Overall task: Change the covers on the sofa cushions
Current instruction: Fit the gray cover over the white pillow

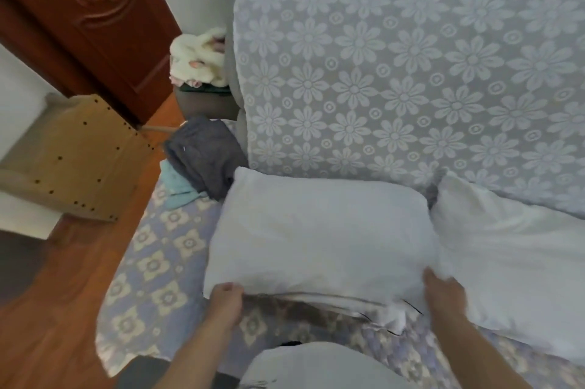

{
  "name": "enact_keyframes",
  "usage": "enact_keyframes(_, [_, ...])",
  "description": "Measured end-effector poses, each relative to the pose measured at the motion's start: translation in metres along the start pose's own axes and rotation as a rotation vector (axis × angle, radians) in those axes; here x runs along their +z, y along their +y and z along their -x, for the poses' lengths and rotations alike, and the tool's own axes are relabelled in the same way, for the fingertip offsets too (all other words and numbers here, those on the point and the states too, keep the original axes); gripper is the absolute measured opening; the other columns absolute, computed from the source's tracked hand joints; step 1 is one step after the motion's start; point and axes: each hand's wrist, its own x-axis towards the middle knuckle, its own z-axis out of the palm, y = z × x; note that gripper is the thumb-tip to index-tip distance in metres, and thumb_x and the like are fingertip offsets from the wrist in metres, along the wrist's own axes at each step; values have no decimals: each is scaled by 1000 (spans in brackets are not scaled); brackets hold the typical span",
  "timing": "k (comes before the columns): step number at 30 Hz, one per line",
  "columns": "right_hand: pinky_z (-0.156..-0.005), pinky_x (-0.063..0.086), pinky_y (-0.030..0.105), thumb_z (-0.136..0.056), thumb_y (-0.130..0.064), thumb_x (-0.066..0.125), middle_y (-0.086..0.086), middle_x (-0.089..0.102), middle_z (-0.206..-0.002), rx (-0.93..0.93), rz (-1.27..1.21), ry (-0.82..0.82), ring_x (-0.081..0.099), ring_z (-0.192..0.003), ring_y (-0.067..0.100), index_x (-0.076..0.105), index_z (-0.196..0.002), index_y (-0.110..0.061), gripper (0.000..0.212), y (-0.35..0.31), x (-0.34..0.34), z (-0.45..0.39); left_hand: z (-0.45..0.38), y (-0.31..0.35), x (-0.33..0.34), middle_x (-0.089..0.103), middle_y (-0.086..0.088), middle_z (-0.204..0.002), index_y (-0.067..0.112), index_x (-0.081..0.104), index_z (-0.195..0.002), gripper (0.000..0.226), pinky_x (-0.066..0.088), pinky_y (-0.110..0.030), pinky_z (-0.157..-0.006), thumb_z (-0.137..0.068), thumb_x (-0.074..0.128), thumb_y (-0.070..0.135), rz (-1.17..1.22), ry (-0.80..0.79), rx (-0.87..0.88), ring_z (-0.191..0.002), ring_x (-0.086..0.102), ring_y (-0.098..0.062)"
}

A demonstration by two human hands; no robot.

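Cushion (319, 236), white and bare, is lying flat on the sofa seat (158, 265), pretty much dead centre of the view, with its far edge tucked against the backrest (411, 78). It's being held at both near corners. The left hand (226, 296) is curled round the near-left corner, fingers wrapped under the edge, so that corner is gripped. The right hand (443, 293) is set at the near-right corner with the fingers tucked into the fabric there; it looks like a grip on the cushion too, though the fingertips are hidden by the cloth. Along the near edge a darker zip line and a bit of bunched white fabric (392, 319) can be seen between the two hands.

A second white cushion (512, 262) is lying just to the right, touching the first one along its side and running out of the view.

The seat and backrest are both covered in a bluish-grey cloth with pale flower patterns. At the left end of the seat a crumpled dark grey cloth (202, 154) is piled up, with a light teal cloth (177, 186) sticking out beneath it. Behind those, on the armrest, a fluffy cream bundle (198, 56) is resting. Off to the left a reddish wooden door (79, 8), a wooden floor (57, 309) and a tan board with dots (76, 154) can be made out. Everything's a bit blurry.
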Motion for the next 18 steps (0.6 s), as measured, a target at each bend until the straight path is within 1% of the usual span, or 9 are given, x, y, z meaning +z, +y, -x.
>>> enact_keyframes(1, [-103, 39, 42, -98, -24, 61, 35, 57, -130, 42, 81, -41, 53, -124, 45, 55, -128, 16, 50, 4, -6, 4, -15, 5, -3, 65, -26, -98, -2, 63, -103, 32, 43, -33, -70, -80, 62, 20, -81, 54, 14, -85, 64, -38])
enact_keyframes(2, [-105, 37, 41, -96, -24, 63, 36, 53, -135, 72, 173, -82, 50, -128, 45, 51, -133, 16, 56, 5, -8, 3, -30, 10, -4, 65, -24, -114, -1, 62, -117, 38, 47, -33, -77, -84, 60, 17, -137, 103, 18, -101, 64, -39])
enact_keyframes(4, [-109, 38, 43, -80, -35, 65, 35, 48, -139, 73, 325, -51, 47, -129, 46, 45, -145, 2, 77, 1, -11, -1, -45, 30, -2, 61, -19, -131, 7, 58, -127, 42, 51, -35, -90, -88, 58, 20, -235, 176, 59, -115, 61, -37])
enact_keyframes(5, [-109, 40, 46, -77, -39, 63, 33, 48, -138, 52, 386, -2, 49, -127, 47, 43, -148, -8, 80, -8, 2, -6, -51, 40, -6, 59, -19, -133, 8, 57, -128, 42, 51, -37, -93, -88, 58, 22, -279, 187, 79, -118, 59, -37])
enact_keyframes(7, [-109, 40, 48, -89, -33, 64, 28, 49, -140, -167, 488, 23, 50, -126, 44, 40, -150, -16, 68, -48, 36, 3, -69, 59, -14, 50, -18, -136, 10, 54, -131, 43, 48, -42, -101, -90, 58, 23, -321, 201, 174, -122, 54, -39])
enact_keyframes(10, [-117, 30, 43, -95, -26, 64, 16, 45, -151, -574, 531, -107, 41, -139, 33, 43, -150, -15, 59, -117, 105, 23, -114, 95, -26, 47, -18, -135, 10, 50, -134, 45, 48, -46, -101, -92, 56, 24, -358, 184, 294, -120, 54, -40])
enact_keyframes(12, [-121, 19, 39, -99, -39, 56, 11, 34, -159, -758, 731, -188, 28, -147, 28, 36, -154, -21, 61, -137, 159, 16, -162, 125, -34, 55, -21, -127, 7, 55, -127, 43, 51, -47, -96, -89, 53, 28, -305, 193, 327, -115, 58, -41])
enact_keyframes(15, [-123, 12, 43, -100, -61, 32, 0, 15, -167, -687, 1033, -249, 15, -152, 26, 15, -158, -36, 65, -129, 239, -15, -247, 157, -35, 59, -26, -130, -3, 54, -127, 46, 47, -41, -97, -96, 54, 31, -141, 262, 317, -118, 57, -42])
enact_keyframes(18, [-123, 11, 43, -101, -61, 22, -4, 13, -167, -676, 1119, -206, 14, -153, 23, 9, -158, -38, 63, -114, 271, -32, -297, 176, -34, 55, -26, -139, -9, 50, -136, 55, 42, -33, -94, -103, 51, 35, -84, 267, 271, -125, 54, -40])
